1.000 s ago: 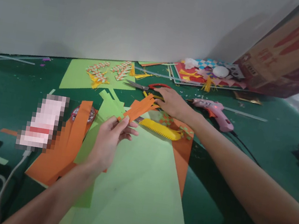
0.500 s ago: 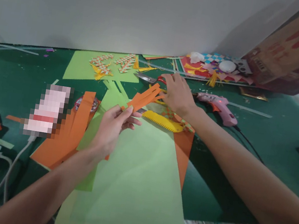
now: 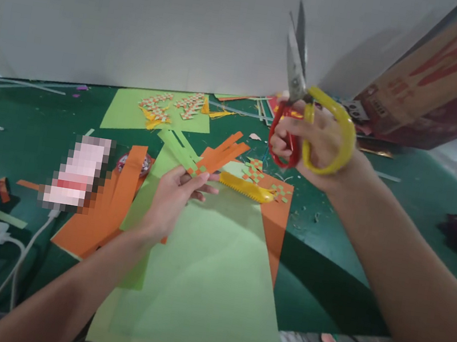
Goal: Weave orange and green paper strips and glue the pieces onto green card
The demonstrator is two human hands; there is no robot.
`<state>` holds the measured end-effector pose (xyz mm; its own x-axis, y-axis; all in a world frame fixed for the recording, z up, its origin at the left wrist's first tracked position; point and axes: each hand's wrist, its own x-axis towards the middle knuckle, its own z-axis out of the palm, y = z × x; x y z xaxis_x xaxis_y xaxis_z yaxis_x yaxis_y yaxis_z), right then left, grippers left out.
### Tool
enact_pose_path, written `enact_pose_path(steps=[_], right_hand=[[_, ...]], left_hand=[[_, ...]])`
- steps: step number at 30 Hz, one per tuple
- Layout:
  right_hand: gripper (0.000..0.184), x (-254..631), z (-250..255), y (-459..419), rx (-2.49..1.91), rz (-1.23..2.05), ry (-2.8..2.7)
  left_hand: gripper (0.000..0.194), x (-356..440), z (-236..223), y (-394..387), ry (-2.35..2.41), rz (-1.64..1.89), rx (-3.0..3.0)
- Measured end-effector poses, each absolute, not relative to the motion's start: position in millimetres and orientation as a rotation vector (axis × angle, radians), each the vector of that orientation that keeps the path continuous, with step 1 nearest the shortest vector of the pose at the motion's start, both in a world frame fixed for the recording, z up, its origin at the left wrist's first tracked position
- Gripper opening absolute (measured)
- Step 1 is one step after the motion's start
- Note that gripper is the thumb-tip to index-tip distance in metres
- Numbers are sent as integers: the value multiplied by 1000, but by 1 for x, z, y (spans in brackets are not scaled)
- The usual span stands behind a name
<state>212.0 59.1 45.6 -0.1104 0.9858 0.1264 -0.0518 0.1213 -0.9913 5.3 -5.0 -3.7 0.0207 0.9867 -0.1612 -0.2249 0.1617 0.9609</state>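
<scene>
Raised above the table's right half, my right hand [image 3: 317, 142] grips a pair of scissors [image 3: 297, 72] with one red and one yellow handle; the blades point up and are slightly apart. My left hand [image 3: 175, 194] pinches a woven piece of green and orange paper strips [image 3: 202, 170] between thumb and fingers. Its loose green strips [image 3: 177, 148] fan to the upper left, its orange strips [image 3: 226, 153] to the upper right. Below that hand lie light green paper sheets [image 3: 202, 282]. Just to its right rests a yellow-handled cutter [image 3: 247, 188], with small woven pieces [image 3: 253, 169] beyond.
Orange paper [image 3: 91, 218] and a blurred-out phone [image 3: 79, 170] on a cable lie at the left. Finished woven pieces [image 3: 154, 104] sit on a green sheet [image 3: 119, 110] at the back. A paper bag [image 3: 433, 82] stands back right, against a white wall [image 3: 148, 19].
My right hand has picked up the scissors from the table and lifted them, swinging the blades upward. The woven strips in my left hand have turned, showing the green strips. The glue gun is now hidden.
</scene>
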Motion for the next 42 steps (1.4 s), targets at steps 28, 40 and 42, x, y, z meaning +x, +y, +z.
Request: enact_pose_path(steps=[28,40,42], right_hand=[[48,208,3,29,-1308,365,-2175],[43,209,9,27,-1343,492,-2202],[43,210,10,27,-1350,510,-2211]], left_hand=[[26,-7,3,8,853,1381,487],[20,-7,4,7,860,1468,579],[21,-6,5,8,865,1474,539]])
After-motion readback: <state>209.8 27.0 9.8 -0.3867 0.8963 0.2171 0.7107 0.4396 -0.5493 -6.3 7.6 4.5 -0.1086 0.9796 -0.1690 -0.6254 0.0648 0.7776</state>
